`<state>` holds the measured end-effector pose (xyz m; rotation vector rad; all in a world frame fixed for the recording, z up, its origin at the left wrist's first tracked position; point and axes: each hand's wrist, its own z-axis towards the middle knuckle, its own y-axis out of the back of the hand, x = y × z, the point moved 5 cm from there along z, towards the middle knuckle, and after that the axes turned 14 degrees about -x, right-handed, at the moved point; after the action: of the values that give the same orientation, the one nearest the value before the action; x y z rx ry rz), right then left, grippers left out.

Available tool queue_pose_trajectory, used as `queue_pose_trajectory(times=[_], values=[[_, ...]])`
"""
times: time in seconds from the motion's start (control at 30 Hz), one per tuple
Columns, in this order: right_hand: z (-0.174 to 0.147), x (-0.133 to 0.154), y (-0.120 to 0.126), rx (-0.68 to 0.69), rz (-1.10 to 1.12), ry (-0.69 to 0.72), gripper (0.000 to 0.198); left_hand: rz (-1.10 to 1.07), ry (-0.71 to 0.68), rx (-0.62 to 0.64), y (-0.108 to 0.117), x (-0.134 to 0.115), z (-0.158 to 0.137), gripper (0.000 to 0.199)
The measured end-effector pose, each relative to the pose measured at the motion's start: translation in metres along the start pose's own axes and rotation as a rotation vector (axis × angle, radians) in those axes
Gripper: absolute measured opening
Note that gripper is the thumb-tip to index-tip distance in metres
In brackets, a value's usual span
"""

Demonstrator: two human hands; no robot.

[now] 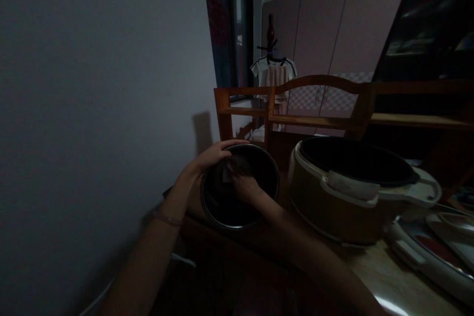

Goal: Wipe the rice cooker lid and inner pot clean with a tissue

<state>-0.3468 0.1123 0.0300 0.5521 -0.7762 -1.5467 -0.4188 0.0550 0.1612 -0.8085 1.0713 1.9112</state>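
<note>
A round dark pot (264, 173) with a pale metal rim is tilted toward me near the wall, its inside facing up. My left hand (213, 157) grips its upper left rim, thumb over the edge and fingers stretched along the outside. Inside the pot is my right hand (245, 186), fingers curled and blurred against the dark bottom. A small greyish piece (226, 174) shows at those fingertips; its kind is too dark to make out. To the right of the pot stands a large cooker (333, 202) with a black interior and pale handles.
A pale lid-like appliance part (414, 252) lies at the right on a light tabletop (385, 269). Behind the cooker runs a wooden shelf frame (314, 121). The white wall (111, 84) rises close on the left. A white cord (183, 259) hangs below.
</note>
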Motion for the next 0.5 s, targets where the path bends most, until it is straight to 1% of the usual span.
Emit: queue_pose_trajectory(times=[0.1, 0.2, 0.37, 0.5], values=[[0.001, -0.012, 0.000, -0.010, -0.013, -0.058, 0.080, -0.009, 0.003, -0.009, 0.002, 0.001, 0.000, 0.067], [-0.005, -0.020, -0.003, -0.006, -0.017, -0.115, 0.082, -0.018, 0.015, -0.028, 0.004, 0.004, -0.001, 0.069], [-0.014, -0.021, -0.012, 0.039, -0.013, -0.226, 0.085, -0.004, 0.029, -0.043, 0.005, 0.007, -0.002, 0.071], [-0.016, -0.019, -0.018, 0.114, 0.008, -0.328, 0.080, 0.002, 0.039, -0.065, 0.007, 0.010, -0.001, 0.071]])
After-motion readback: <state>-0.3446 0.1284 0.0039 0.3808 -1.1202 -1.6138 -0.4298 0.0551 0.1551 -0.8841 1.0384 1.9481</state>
